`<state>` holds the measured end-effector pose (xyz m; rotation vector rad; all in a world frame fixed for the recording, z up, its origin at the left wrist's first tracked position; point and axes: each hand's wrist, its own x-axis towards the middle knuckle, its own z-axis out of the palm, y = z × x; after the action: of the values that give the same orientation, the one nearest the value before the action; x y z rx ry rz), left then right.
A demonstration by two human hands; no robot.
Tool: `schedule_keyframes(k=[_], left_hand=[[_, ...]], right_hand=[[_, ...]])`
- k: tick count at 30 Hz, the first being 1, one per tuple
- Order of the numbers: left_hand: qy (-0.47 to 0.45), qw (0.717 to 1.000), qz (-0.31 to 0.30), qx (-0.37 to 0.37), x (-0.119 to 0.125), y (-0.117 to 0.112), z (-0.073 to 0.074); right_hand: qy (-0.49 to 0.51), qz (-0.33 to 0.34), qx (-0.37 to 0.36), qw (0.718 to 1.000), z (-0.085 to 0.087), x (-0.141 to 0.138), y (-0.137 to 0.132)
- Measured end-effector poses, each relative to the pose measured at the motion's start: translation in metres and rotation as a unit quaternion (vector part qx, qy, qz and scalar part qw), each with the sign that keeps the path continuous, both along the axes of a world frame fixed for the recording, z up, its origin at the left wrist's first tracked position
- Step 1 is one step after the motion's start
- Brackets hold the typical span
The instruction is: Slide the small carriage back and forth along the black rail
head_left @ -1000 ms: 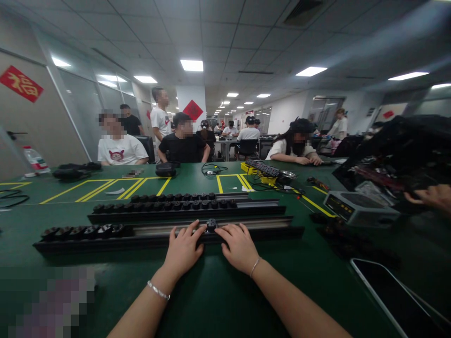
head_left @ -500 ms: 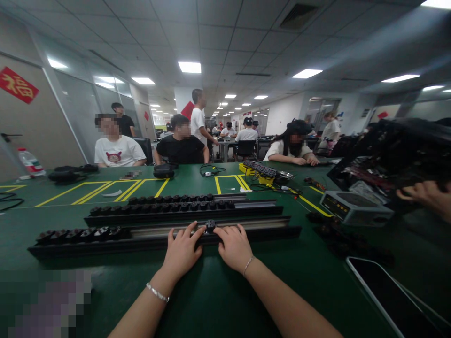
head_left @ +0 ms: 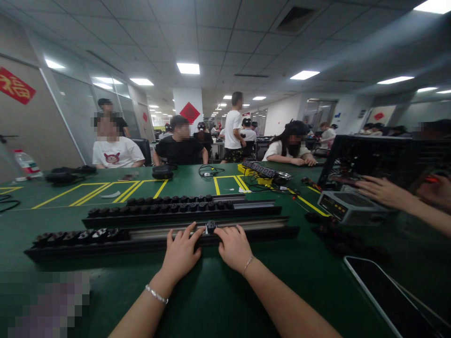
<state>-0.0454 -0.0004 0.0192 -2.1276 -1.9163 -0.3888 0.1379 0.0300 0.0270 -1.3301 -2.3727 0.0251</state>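
Note:
A small black socket module (head_left: 211, 227) sits in the nearest long black rail (head_left: 268, 234). My left hand (head_left: 183, 249) touches the module's left side with its fingertips, the other fingers resting on the rail. From the right, the fingertips of my right hand (head_left: 234, 246) press against the same module, so it is pinched between both hands. Several similar black modules (head_left: 81, 236) fill the left end of this rail. Just behind lies a second rail (head_left: 253, 211) with a row of modules. Farther back is another row of modules (head_left: 169, 200).
At the right are a grey power supply box (head_left: 352, 206), a phone (head_left: 384, 291), dark parts (head_left: 338, 234) and an open computer case (head_left: 352, 159) with another person's hand (head_left: 391, 192) at it. A yellow-ended socket strip (head_left: 262, 171) with cables lies behind. People sit across the green table (head_left: 116, 291).
My hands stay almost still on the module. At the right, the computer case now stands more upright and the other person's hand has moved left. A walking person in the background has moved right.

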Motion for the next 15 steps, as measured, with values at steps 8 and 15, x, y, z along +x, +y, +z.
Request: schedule_keyframes(k=[8, 15], left_hand=[[0.000, 1.000, -0.002, 0.001, -0.0003, -0.0009, 0.0005], [-0.003, 1.000, 0.005, -0.011, 0.0012, -0.0009, 0.0021]], right_hand=[[-0.002, 0.004, 0.002, 1.000, 0.0014, 0.0018, 0.0008], [-0.001, 0.007, -0.002, 1.000, 0.0022, 0.0049, 0.0015]])
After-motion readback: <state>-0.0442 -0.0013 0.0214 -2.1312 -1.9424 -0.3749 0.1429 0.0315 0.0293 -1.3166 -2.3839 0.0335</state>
